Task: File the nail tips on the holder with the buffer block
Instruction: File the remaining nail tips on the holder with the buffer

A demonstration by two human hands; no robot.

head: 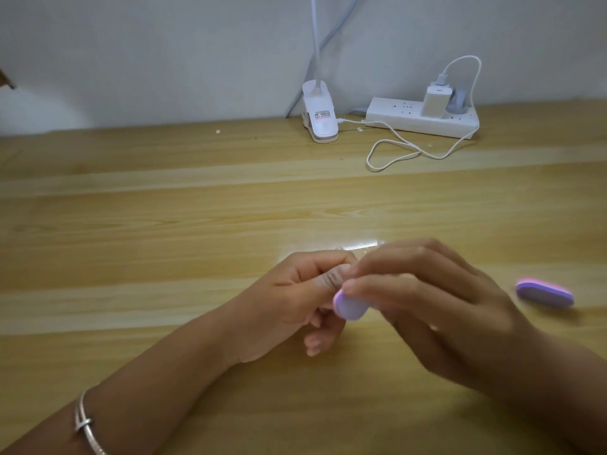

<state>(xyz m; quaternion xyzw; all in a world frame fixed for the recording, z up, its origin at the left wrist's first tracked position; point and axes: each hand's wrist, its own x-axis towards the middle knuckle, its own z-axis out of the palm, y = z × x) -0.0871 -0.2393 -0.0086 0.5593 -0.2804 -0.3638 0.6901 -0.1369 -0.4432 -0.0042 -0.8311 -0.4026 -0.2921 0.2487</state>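
Buffer block (350,307) is pinched by the right hand (427,310), long axis running left to right, its left end against the curled left hand (289,300). Whether those fingers grip the holder I cannot tell; nail tips are hidden.

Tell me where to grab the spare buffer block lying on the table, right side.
Pinch the spare buffer block across its two long sides at mid-length, coming straight down from above. It lies flat on the table, broad purple face up, ends rounded, so the straight sides likely give the surest hold. The right hand is nearest but holds a second block.
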